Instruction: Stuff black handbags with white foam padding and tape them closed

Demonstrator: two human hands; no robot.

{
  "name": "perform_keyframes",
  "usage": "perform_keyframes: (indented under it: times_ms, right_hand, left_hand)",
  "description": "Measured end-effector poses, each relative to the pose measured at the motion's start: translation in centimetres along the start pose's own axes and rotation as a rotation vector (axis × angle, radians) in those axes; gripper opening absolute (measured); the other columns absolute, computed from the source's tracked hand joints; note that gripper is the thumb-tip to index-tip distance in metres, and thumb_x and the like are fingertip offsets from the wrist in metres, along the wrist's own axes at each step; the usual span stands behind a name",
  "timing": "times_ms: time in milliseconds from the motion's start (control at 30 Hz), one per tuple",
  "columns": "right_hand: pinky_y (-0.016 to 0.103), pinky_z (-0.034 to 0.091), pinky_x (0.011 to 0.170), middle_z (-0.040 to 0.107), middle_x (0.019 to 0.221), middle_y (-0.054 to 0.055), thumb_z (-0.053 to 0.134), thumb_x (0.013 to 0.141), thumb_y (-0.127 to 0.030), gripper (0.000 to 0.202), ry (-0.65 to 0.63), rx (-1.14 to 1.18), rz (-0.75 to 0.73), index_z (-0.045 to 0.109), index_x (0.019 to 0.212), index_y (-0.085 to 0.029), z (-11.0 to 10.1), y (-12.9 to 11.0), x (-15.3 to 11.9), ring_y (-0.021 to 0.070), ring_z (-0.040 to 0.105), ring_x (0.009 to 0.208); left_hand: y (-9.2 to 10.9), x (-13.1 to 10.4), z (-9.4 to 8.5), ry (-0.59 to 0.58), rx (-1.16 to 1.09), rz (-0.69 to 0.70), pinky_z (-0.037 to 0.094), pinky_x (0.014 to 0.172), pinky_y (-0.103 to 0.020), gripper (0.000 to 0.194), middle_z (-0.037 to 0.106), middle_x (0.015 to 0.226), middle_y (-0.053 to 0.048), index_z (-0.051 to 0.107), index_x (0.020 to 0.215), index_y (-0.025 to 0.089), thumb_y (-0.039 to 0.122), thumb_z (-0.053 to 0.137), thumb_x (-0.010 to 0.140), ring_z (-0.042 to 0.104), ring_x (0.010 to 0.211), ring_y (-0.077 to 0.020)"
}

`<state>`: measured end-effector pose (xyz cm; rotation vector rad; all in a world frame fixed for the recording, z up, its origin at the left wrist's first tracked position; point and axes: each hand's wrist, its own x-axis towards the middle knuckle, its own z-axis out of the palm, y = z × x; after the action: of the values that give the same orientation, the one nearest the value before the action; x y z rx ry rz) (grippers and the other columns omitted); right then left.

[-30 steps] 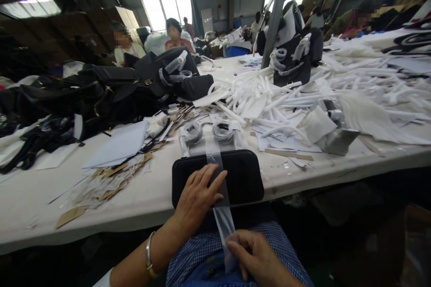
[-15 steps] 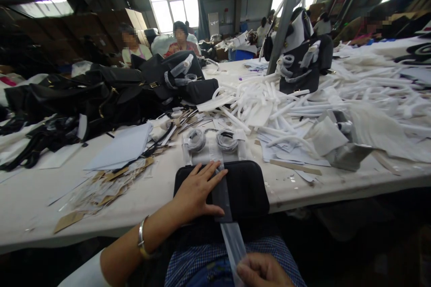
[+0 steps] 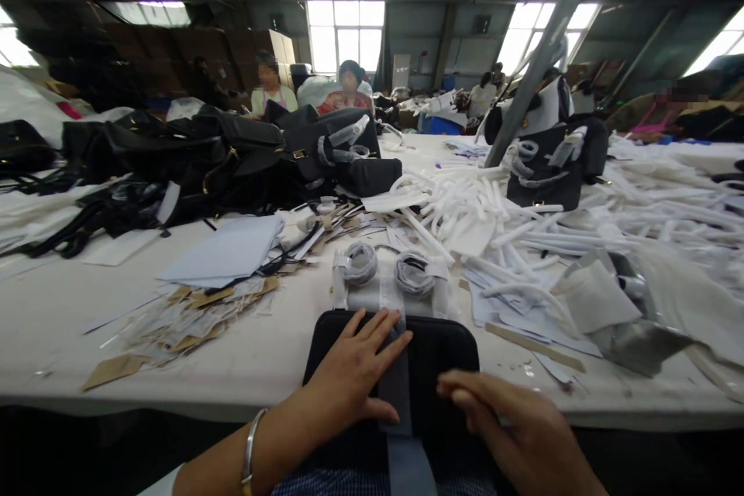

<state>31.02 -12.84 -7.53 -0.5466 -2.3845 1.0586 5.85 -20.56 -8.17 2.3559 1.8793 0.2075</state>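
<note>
A flat black bag [image 3: 439,345] with rounded corners lies at the table's near edge, over my lap. My left hand [image 3: 354,368] presses on it with spread fingers, partly over a translucent plastic strip [image 3: 410,461]. That strip runs down the middle of the bag and hangs over its near side. Above the bag's right part is my right hand [image 3: 517,418], its fingers curled together with nothing visible in them. Just beyond the bag, two coils [image 3: 414,274] in clear wrapping sit on a white wrapped piece [image 3: 372,296].
Black bags [image 3: 244,147] are heaped at the back left. White foam tubes [image 3: 459,205] and papers [image 3: 505,302] cover the right. Cardboard scraps [image 3: 191,318] lie left, below a stack of pale sheets [image 3: 224,252]. A slanted metal post [image 3: 532,66] rises at right. Several people sit beyond.
My right hand has let go of the strip's lower end and moved up and right over the bag. My left hand stays flat on the bag. The view has shifted.
</note>
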Motion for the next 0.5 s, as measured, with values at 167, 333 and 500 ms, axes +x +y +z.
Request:
perform_keyframes:
  times_ms: [167,333,500]
  right_hand:
    - [0.034,0.051,0.100,0.072,0.118,0.008,0.053,0.096,-0.023,0.028,0.091,-0.450,-0.268,0.066,0.121,-0.022,-2.1,-0.8,13.4,0.0214,0.066,0.110]
    - [0.040,0.045,0.101,0.069,0.124,0.016,0.055,0.094,-0.027,0.037,-0.525,-0.764,0.008,0.064,0.129,-0.015,-1.4,0.5,25.6,0.0290,0.062,0.118]
    - [0.027,0.048,0.073,0.077,0.103,0.008,0.070,0.081,-0.042,0.038,-0.960,-0.757,0.136,0.075,0.110,-0.017,-0.4,2.5,31.1,0.0228,0.070,0.089]
  left_hand:
    - [-0.6,-0.1,1.5,0.044,-0.044,0.007,0.014,0.120,-0.059,0.119,0.021,0.162,-0.017,0.023,0.155,0.027,0.068,0.081,0.060,0.021,0.150,-0.0356]
    - [-1.2,0.0,2.6,0.062,-0.066,0.033,0.014,0.120,-0.059,0.118,0.014,0.163,-0.018,0.020,0.156,0.026,0.074,0.076,0.063,0.017,0.150,-0.0356]
    - [-1.6,0.1,3.4,0.096,-0.063,0.073,0.019,0.120,-0.059,0.113,0.009,0.163,-0.017,0.015,0.157,0.024,0.077,0.066,0.071,0.013,0.151,-0.0337]
